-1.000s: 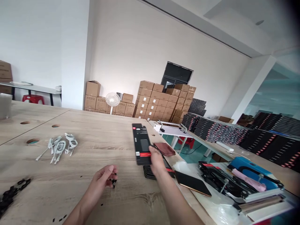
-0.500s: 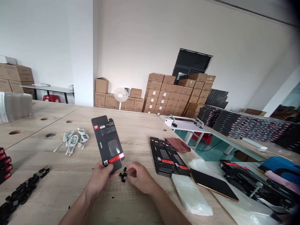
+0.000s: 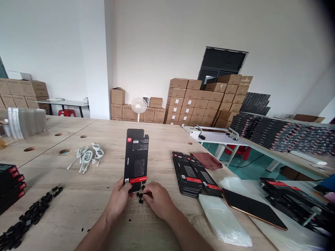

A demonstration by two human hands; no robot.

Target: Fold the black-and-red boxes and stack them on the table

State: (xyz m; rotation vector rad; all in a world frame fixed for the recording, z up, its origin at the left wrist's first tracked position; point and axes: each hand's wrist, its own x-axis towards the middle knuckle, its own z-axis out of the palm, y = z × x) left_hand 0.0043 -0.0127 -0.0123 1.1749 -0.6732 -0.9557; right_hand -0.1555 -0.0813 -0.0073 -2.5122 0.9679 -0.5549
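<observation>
My left hand (image 3: 120,198) grips the lower end of a flattened black packaging box (image 3: 134,153), which stands nearly upright with its flaps unfolded. The box has a window and a red stripe. My right hand (image 3: 158,199) is low beside the box, its thumb and fingers pinched together; whatever is between them is hidden. Small black plastic pieces (image 3: 140,198) lie on the table between my two hands. Farther right rests a stack of the same flat black boxes (image 3: 190,177).
White cables (image 3: 87,157) and a long heap of black pieces (image 3: 28,216) lie on the left of the wooden table (image 3: 159,150), near finished boxes (image 3: 12,186). At right are clear plastic bags (image 3: 223,219), a brown cloth (image 3: 206,160) and a dark flat tablet-like panel (image 3: 253,207).
The flat box has swung from a leftward lean to nearly upright. My right hand has come closer to its lower edge, fingers pinched. The view has shifted slightly left.
</observation>
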